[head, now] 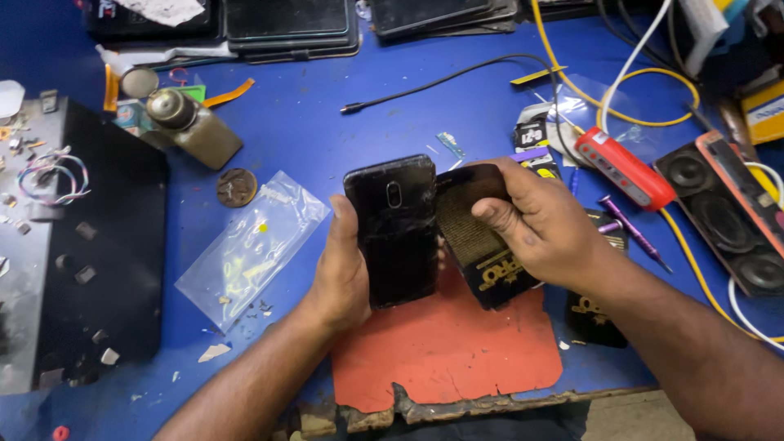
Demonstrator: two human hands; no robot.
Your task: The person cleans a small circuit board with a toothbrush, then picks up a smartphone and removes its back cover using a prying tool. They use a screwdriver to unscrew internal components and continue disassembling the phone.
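A: What's nearest?

B: The red mat (457,347) at six o'clock, ragged at its near edge, lying on the blue bench (302,131). Both forearms come in over it.

A: Start from the left, then.

B: At nine o'clock a black metal box (90,245) with loose wires on top. Right of it a clear plastic bag (249,245), with a small oil bottle (192,122) at eleven. Then the left hand (343,273): its grip is wrapped round a black phone (394,230), held back-up at the centre, thumb along the left edge.

A: And the right hand?

B: The right hand (543,224), at three o'clock, pinches a dark printed packet (482,241) by its top edge, touching the phone's right side. I'd judge the packet is being brought to the phone, a fitting or comparing step. The next move would call for squaring their edges while the left hand keeps the phone steady.

A: Further right?

B: A red tool (625,167), a purple screwdriver (633,229), a twin speaker (723,212) and yellow cable (572,86). Dark phones are stacked at twelve. It looks like a cluttered repair bench.
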